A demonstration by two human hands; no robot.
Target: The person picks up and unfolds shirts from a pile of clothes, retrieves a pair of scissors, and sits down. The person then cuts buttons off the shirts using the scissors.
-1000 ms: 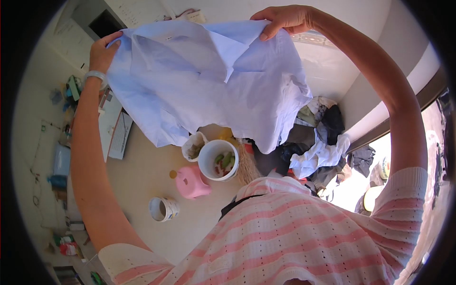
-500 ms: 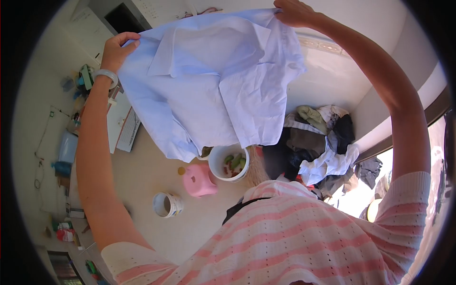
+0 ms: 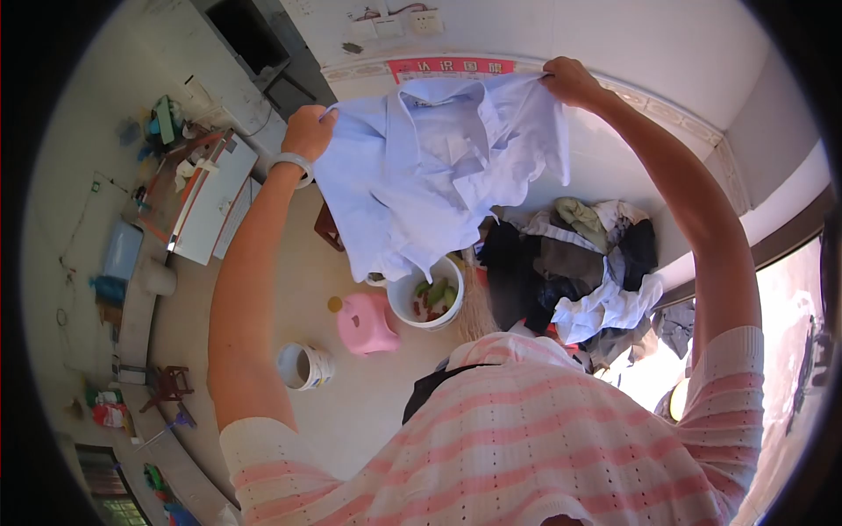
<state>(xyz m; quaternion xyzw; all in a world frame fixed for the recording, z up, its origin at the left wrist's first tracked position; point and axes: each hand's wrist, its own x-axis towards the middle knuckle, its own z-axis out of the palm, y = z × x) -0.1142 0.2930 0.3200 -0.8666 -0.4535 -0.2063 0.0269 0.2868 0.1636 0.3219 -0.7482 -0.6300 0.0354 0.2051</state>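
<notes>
A light blue collared shirt (image 3: 438, 167) hangs spread out in front of me, held up between both hands. My left hand (image 3: 309, 131), with a pale bangle on its wrist, is closed on one shoulder of the shirt. At the opposite shoulder, my right hand (image 3: 570, 83) pinches the fabric. The collar stands at the top middle, and the lower edge dangles in uneven folds above a white bucket (image 3: 403, 309) on the floor. Green and reddish pieces lie inside that bucket.
A pink plastic stool (image 3: 367, 324) and a smaller white bucket (image 3: 305, 366) stand on the floor. To the right is a heap of clothes (image 3: 561, 263) by the wall. A white table-like cabinet (image 3: 210, 206) and a small wooden stool (image 3: 171, 384) are at left.
Both hands have come lower and closer together, still gripping the shirt. The shirt now sags between them, its collar more open, and a red wall strip shows behind it.
</notes>
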